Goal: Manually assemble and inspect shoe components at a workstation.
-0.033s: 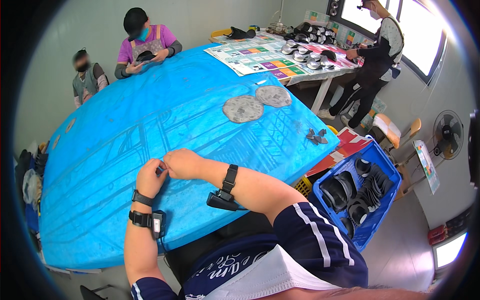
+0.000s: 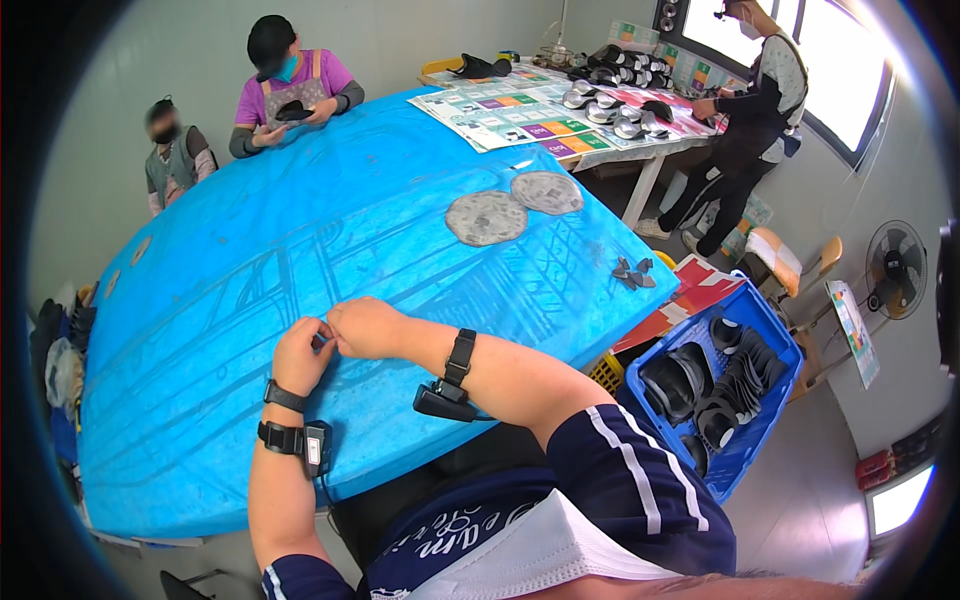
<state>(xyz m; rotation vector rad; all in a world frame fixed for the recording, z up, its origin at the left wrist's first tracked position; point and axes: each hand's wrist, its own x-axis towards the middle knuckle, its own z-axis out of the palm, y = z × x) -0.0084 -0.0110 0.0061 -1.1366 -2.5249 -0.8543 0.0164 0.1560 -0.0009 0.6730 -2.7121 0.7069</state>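
The left hand [image 2: 299, 358] and right hand [image 2: 366, 328] meet left of the frame's centre, close above the blue-covered table [image 2: 190, 420]. The left hand's thumb and forefinger are drawn together on a small dark piece [image 2: 319, 343], most of which they hide. The right hand is curled, its fingertips tucked against those of the left; whether it also grips the piece I cannot tell. Black straps [image 2: 460, 357] circle both forearms near the wrists.

At right of the frame, beside the table's corner, a blue crate [image 2: 768, 420] holds many curved black and grey pads [image 2: 735, 395], some nested in rows, others lying at angles. A yellow basket [image 2: 606, 372] peeks out between the crate and the table; its contents are hidden. A red sheet [image 2: 690, 292] lies behind the crate's left side.

On the table near its right corner sits a loose cluster of small dark scraps [image 2: 632, 273]. Two round grey patches [image 2: 486, 218] lie above centre, their edges just beside each other.

In the upper left, a co-worker in purple [image 2: 338, 75] holds a black curved piece [image 2: 293, 111]. In the upper right, a second table [image 2: 625, 153], spread with printed sheets, carries groups of black and silver pieces [image 2: 615, 112], and another co-worker [image 2: 750, 130] stands at its far end.
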